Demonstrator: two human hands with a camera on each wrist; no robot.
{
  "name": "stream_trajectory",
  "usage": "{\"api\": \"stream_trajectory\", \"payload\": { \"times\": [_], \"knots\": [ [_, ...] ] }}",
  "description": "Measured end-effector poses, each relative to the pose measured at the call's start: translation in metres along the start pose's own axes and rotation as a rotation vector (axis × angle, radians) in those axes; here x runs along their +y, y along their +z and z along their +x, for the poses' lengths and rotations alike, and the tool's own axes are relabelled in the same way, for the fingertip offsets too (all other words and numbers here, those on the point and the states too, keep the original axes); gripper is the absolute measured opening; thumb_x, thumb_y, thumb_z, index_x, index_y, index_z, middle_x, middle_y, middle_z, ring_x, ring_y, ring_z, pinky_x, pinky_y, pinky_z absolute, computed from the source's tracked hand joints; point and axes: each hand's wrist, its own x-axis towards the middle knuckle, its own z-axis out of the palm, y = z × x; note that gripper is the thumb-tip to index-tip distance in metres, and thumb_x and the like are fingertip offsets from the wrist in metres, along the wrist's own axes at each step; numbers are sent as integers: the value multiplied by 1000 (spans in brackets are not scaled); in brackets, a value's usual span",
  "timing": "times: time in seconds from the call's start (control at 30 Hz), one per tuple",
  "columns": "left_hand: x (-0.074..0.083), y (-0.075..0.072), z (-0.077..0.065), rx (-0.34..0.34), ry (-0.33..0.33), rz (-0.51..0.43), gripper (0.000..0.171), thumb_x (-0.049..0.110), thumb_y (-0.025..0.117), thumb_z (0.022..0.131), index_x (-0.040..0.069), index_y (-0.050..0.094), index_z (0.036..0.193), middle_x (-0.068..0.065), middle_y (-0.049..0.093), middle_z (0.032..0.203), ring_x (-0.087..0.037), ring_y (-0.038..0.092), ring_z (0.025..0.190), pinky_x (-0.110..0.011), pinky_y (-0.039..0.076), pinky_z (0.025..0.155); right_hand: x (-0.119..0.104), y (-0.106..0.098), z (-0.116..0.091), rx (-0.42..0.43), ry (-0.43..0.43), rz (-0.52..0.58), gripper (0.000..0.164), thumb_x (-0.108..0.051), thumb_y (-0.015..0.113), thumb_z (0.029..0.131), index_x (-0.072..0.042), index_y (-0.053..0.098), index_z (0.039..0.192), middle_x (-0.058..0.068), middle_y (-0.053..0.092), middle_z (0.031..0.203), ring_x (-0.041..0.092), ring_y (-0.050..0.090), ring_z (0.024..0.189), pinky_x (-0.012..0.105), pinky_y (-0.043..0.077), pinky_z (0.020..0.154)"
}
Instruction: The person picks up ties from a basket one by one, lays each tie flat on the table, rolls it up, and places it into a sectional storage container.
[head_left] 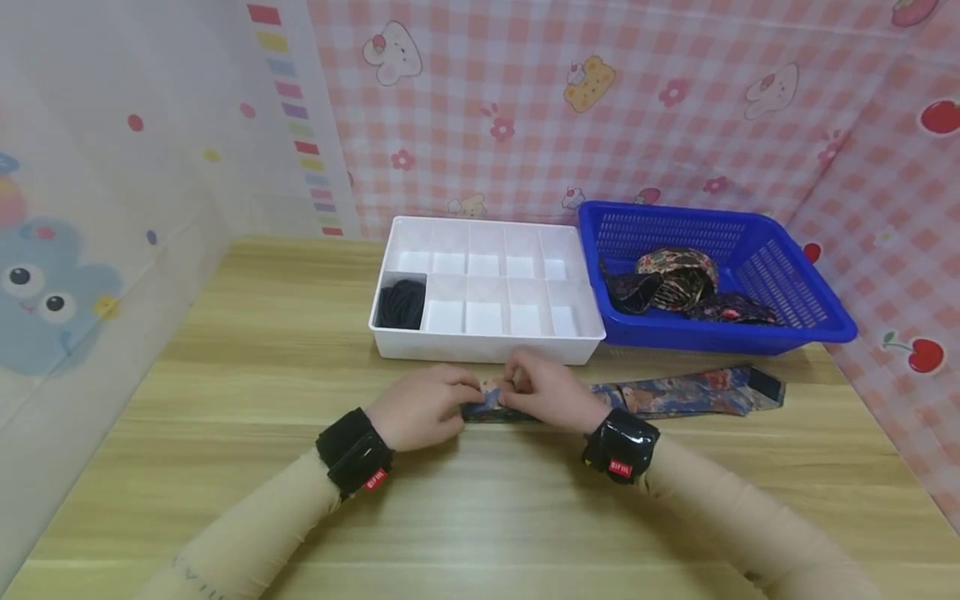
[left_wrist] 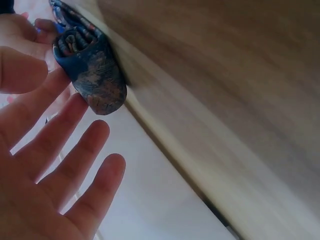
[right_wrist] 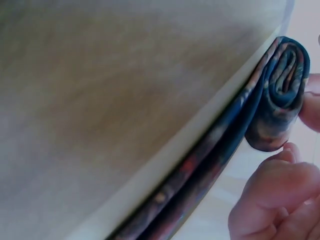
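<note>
Blue patterned necktie (head_left: 675, 395) on the table (head_left: 480, 533) before a white box (head_left: 487, 347) — tail flat, left end coiled. The left hand (head_left: 422, 407), fingers spread, touches the coil (left_wrist: 97, 77), apparently so its layers don't loosen; the right hand's (head_left: 553, 395) fingers curl beside it — pinching or not, unclear.

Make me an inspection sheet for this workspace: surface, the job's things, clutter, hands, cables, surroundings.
Surface: light wood-grain table.
Job's things: patterned necktie, its left end wound into a roll, the rest stretching right.
Clutter: white divided box, dark coil in its front-left compartment; blue basket holding patterned fabric pieces.
Hands: left hand touches the roll, fingers straight; right hand is at the roll, exact hold unclear.
Cables: nothing seen trailing; the coil's material is unclear.
Surroundings: pink checked cloth behind, pale printed cloth at left.
</note>
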Motion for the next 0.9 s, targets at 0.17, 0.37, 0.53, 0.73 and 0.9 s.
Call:
{"api": "stream_trajectory", "payload": {
  "times": [0.17,0.37,0.53,0.73,0.9],
  "knots": [
    [1,2,2,-2,-10,18,32,12,66,80,10,71,111,-6,62,119,-23,56,111,-37,44,97,-6,3,0,5,-59,-87,17,-19,73,86,-16,58,92,-4,50,71,10,46,59,25,38,50],
    [-4,7,7,0,-16,32,28,21,74,77,17,67,104,-3,63,113,-22,57,106,-38,46,93,-5,4,-1,8,-77,-85,14,-17,73,86,-16,60,89,-5,55,79,10,49,67,26,42,56],
    [-5,7,13,-35,-18,48,28,25,80,76,21,62,98,2,65,101,-20,57,98,-38,46,88,-3,4,-2,2,-68,-41,13,-18,74,85,-17,61,87,-7,58,79,9,51,68,25,42,58],
    [-6,7,13,-29,-16,35,27,20,78,75,21,61,96,4,64,94,-18,56,87,-37,46,80,-7,5,-3,7,-65,-69,12,-18,74,84,-16,63,86,-7,58,79,9,52,69,26,43,60],
    [-10,5,6,-6,-43,-10,29,14,74,73,18,61,99,6,58,90,-13,54,77,-32,47,70,-17,8,-1,32,-120,-175,12,-24,74,85,-16,66,86,-5,55,85,9,51,72,25,44,61]
  ]
}}
